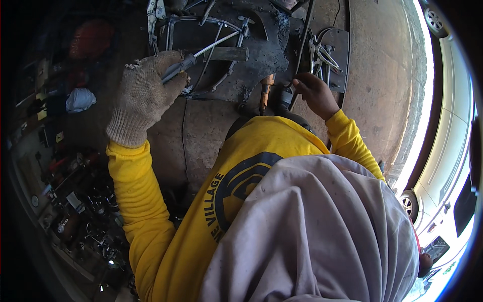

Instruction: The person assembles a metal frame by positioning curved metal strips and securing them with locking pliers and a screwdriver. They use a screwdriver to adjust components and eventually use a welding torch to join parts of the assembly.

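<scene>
My left hand (151,93), in a knitted work glove, is closed round the grey handle of a chipping hammer (215,44). Its thin steel shaft slants up to the right over a curved frame of metal rod (193,20), its head by the frame's right side. A flat metal bar (229,54) lies across the frame beneath the shaft. My right hand (316,95) is bare, thumb and fingers pinched together beside the dark worktable's (271,48) right edge. Whatever is between those fingers is too dark to make out.
Locking pliers (322,56) lie on a dark board at right; another pair (155,17) is at the frame's upper left. An orange-brown handle (265,93) projects from the table's near edge. A cable (184,136) runs along the floor. Parts clutter the left; a car (443,126) stands at right.
</scene>
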Motion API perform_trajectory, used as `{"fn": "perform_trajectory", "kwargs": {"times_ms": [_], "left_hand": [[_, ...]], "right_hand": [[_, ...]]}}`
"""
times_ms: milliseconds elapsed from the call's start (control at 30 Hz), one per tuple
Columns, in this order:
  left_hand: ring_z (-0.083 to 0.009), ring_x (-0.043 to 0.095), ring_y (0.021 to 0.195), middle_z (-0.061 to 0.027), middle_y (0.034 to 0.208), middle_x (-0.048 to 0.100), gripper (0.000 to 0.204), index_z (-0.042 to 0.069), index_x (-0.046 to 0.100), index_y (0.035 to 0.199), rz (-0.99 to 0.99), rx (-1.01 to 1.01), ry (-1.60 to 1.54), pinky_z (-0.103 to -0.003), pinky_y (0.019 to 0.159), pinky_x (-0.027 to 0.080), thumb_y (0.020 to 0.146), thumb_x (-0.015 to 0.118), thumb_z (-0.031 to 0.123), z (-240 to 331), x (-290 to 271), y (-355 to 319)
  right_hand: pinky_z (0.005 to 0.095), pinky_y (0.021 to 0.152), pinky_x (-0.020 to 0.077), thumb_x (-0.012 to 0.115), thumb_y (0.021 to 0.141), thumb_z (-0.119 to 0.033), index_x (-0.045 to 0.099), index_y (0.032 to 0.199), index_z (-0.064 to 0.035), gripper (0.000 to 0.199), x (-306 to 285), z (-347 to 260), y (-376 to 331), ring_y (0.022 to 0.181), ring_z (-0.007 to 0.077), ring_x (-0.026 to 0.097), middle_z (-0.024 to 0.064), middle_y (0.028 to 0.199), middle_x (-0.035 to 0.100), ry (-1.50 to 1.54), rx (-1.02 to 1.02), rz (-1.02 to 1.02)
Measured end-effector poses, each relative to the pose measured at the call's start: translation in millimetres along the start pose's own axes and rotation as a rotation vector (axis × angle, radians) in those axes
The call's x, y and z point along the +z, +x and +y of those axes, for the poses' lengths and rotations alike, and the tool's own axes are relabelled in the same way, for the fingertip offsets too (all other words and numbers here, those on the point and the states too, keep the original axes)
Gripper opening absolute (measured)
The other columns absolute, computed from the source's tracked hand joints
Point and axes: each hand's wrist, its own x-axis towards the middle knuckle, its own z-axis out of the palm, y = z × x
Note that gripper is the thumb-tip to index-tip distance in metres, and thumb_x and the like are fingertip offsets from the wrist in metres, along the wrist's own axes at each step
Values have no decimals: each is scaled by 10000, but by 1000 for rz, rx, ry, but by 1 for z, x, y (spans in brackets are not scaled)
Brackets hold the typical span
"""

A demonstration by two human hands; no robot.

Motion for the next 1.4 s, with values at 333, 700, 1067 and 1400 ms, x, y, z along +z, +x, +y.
{"fn": "perform_trajectory", "kwargs": {"times_ms": [333,700,1067,1400], "left_hand": [[-260,727,930,-107,1169,682,102,108,768,902,42,63,-33,-361,710,614,806,803,115,-6,5,0],[-265,742,884,-105,1144,704,142,99,772,968,57,-288,-297,-370,708,616,833,788,141,-4,12,4],[-254,757,790,-132,922,750,279,67,739,1127,35,-272,-312,-351,704,616,884,767,202,-4,7,7],[-286,747,751,-162,865,739,305,15,703,1086,55,-345,-475,-376,678,604,875,767,225,-4,5,7]], "right_hand": [[373,883,543,631,1022,-341,674,1211,-5,388,24,3,-16,972,276,706,171,1078,729,21,40,154],[438,924,548,648,974,-408,702,1199,-43,432,88,68,-68,1033,407,709,231,1098,739,-266,268,125],[347,600,553,683,958,-432,719,1159,6,483,110,254,-133,669,198,676,114,887,746,20,823,145],[363,747,561,677,965,-441,731,1171,-25,467,119,226,-105,804,215,718,116,988,772,-202,569,193]]}}
